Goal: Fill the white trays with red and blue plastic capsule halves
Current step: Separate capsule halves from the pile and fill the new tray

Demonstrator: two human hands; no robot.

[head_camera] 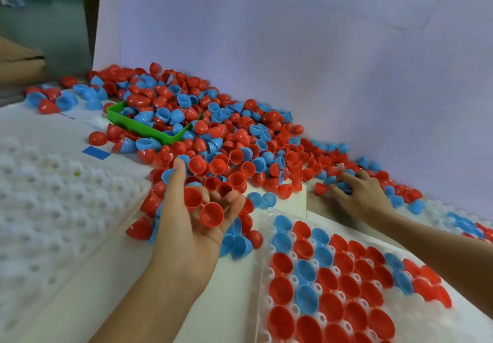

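Observation:
A big heap of red and blue capsule halves [234, 140] covers the middle of the table. My left hand [192, 217] lies palm up at the heap's near edge, fingers curled round several red halves [210, 213]. My right hand [360, 196] reaches into the right part of the heap, its fingers closing on blue halves [344, 185]. A white tray [290, 313] at the lower right holds rows of red and blue halves, open side up. An empty white tray [48, 196] with round pockets lies at the left.
A green bin [138, 126] with more halves sits at the back left of the heap. A white backboard [293, 62] stands behind. A white block [288, 201] lies between my hands. Another part-filled tray [466, 225] is at the far right. Blue tape [96, 153] marks the table.

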